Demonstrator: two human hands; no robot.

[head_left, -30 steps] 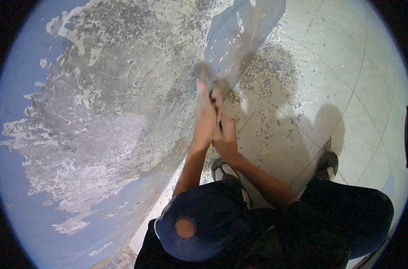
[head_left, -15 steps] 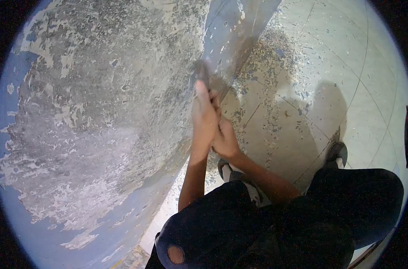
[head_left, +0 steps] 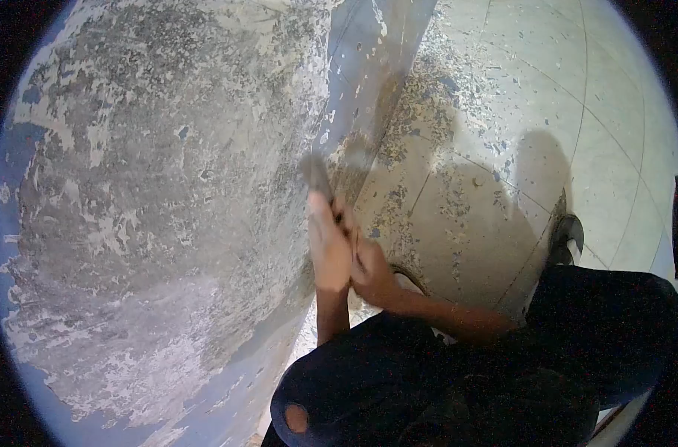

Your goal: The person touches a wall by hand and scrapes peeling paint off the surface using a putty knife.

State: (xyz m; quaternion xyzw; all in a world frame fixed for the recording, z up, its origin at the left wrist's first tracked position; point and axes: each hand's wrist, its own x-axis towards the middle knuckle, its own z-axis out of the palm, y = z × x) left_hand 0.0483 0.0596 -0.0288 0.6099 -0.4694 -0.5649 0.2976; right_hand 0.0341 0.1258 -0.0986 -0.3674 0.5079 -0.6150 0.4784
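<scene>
My left hand (head_left: 330,249) is closed on a blurred scraper (head_left: 316,176), whose greyish blade end points up the view against the wall (head_left: 152,186). The wall shows rough grey plaster with blue paint around its edges. Right behind it, my right hand (head_left: 370,272) is closed too, pressed against the left hand and around the lower part of the same tool. The handle is mostly hidden by my fingers. A strip of blue paint (head_left: 361,67) remains on the wall just beyond the blade.
Paint flakes (head_left: 428,112) lie scattered over the tiled floor (head_left: 607,179) along the wall's foot. My bent knees in dark trousers (head_left: 458,372) fill the bottom, one with a hole. A shoe (head_left: 567,237) stands at the right. Shadows fall across the tiles.
Both hands, still together on the scraper, have come down the view and slightly left, nearer my knees. The view has also shifted a little over the wall and floor.
</scene>
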